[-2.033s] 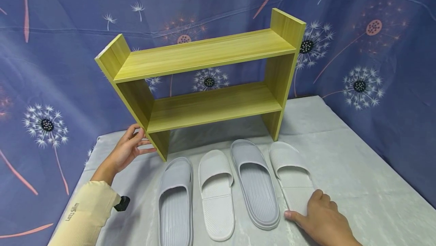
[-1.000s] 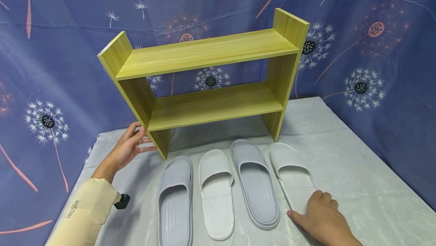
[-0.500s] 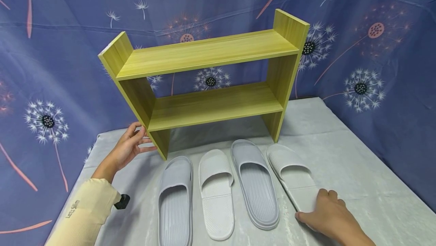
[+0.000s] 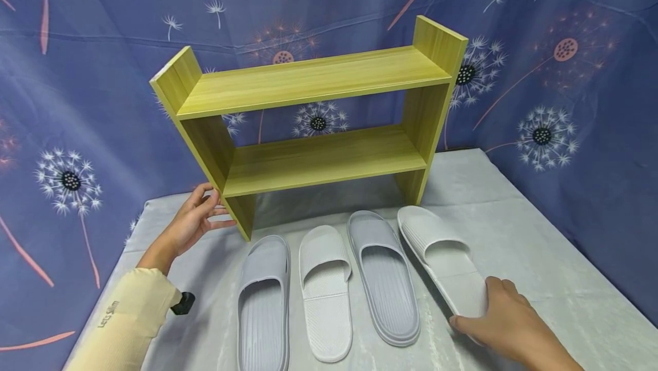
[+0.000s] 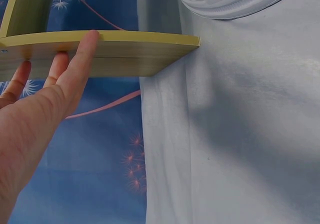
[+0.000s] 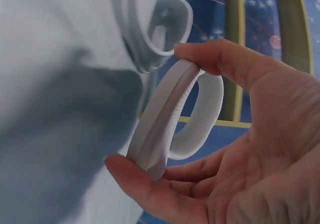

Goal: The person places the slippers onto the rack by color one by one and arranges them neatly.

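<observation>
My right hand (image 4: 514,319) grips the heel end of a white slipper (image 4: 452,262); in the right wrist view the thumb and fingers (image 6: 145,189) hold its sole across both edges. The slipper is tilted, with a shadow under it. My left hand (image 4: 192,222) touches the outer left side of a yellow wooden two-tier shelf (image 4: 313,83), its fairly straight fingers (image 5: 82,59) laid against the board. Between the hands lie a grey slipper (image 4: 263,302), another white slipper (image 4: 326,297) and a second grey slipper (image 4: 385,279), toes toward the shelf.
A pale grey cloth (image 4: 555,279) covers the table. Behind the shelf hangs a blue curtain (image 4: 92,103) printed with dandelions, which also closes off the right side. A small black object (image 4: 183,303) is at the left sleeve's cuff.
The right hand has lifted the white slipper off the cloth, moving its heel rightward and its toe leftward. The left hand, shelf and other slippers stay put.
</observation>
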The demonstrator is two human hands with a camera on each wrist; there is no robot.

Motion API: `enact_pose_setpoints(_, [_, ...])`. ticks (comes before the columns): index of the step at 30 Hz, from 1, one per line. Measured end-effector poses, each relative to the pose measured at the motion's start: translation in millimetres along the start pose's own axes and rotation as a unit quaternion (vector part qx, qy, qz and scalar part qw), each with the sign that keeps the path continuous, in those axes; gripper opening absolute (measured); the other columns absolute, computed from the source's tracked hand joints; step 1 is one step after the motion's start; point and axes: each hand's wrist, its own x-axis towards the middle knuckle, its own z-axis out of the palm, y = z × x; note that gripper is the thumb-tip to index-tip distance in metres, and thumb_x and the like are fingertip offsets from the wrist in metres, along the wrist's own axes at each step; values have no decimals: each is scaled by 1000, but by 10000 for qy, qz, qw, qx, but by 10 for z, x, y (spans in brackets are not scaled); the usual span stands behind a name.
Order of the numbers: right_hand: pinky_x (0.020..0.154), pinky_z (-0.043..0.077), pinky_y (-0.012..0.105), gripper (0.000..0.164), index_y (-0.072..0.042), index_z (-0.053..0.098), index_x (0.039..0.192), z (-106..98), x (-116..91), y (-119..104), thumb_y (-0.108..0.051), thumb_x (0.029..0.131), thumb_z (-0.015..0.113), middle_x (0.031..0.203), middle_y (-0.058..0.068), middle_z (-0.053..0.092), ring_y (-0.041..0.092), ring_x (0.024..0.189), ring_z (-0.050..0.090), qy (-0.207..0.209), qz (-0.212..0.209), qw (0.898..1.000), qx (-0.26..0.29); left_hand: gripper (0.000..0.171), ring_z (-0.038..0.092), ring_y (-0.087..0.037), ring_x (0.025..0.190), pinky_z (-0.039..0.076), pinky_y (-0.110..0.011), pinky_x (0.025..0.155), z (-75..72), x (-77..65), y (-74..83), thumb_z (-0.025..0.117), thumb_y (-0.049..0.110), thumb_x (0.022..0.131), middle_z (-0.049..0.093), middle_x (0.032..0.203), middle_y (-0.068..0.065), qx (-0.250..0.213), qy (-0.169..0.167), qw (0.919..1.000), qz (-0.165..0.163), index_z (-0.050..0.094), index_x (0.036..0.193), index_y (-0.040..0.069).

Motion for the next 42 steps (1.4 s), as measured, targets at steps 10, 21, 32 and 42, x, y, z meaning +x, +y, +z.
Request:
enact_pose_setpoints(10, [75,49,52,109,18,34,132,-190,-151,-147,-57,68,80,124,34,45,42,101,54,418,-512,9977,179,17,56,-25,99,52,-53,90,1,-8,9,37,27,106,42,106,-6,-4,47,10000,-30,35,119,18])
enact_pose_setpoints(21, [75,49,49,105,7,39,135,-379,-296,-325,-59,65,81,128,26,46,35,100,56,732,-868,9933,229,19,56,-28,104,51,-55,91,-9,-17,5,38,28,106,43,108,-8,50,42,10000,-29,35,121,18])
enact_pose_setpoints(32, [64,45,31,98,-4,42,134,-643,-370,-510,-61,65,81,116,11,50,21,90,52,1092,-1294,9851,290,20,57,-30,104,53,-51,89,-8,-12,-10,37,27,106,43,109,-9,26,-20,10000,28,34,123,17])
enact_pose_setpoints(42, [58,44,28,93,-6,43,133,-1011,-350,-686,-60,67,80,109,9,51,22,89,51,1355,-1502,9788,332,19,56,-29,101,54,-50,88,5,-3,14,38,26,106,42,107,-8,-2,17,10000,20,35,121,16])
